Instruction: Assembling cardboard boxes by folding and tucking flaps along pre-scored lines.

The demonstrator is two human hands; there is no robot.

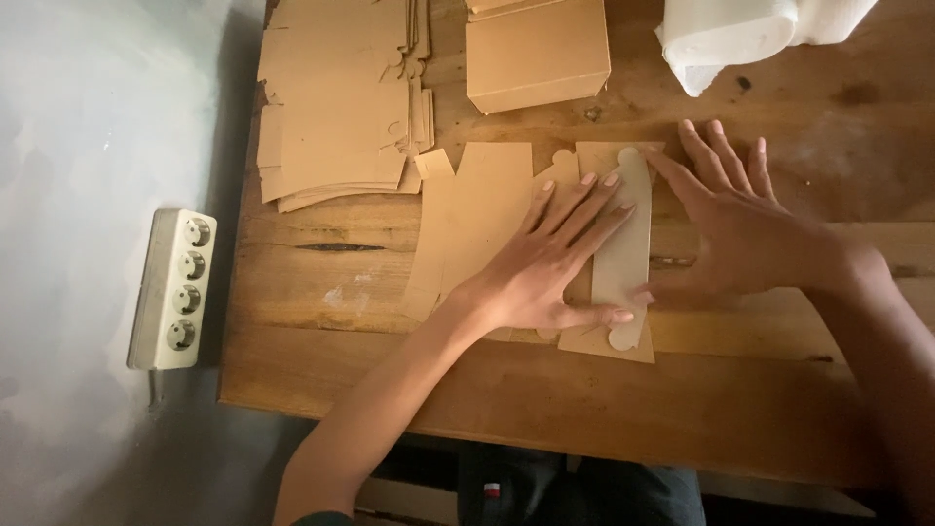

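A flat brown cardboard box blank (477, 219) lies on the wooden table (545, 399) in front of me. My left hand (555, 263) presses flat on its middle, fingers spread, thumb touching a pale folded side flap (625, 248). My right hand (735, 224) lies flat on the table just right of that flap, its index finger and thumb against the flap's edge. Neither hand grips anything.
A stack of flat cardboard blanks (336, 97) sits at the back left. A folded cardboard box (538, 51) stands behind the blank. White paper rolls (740, 29) are at the back right. A white power strip (175, 287) is on the grey floor left of the table.
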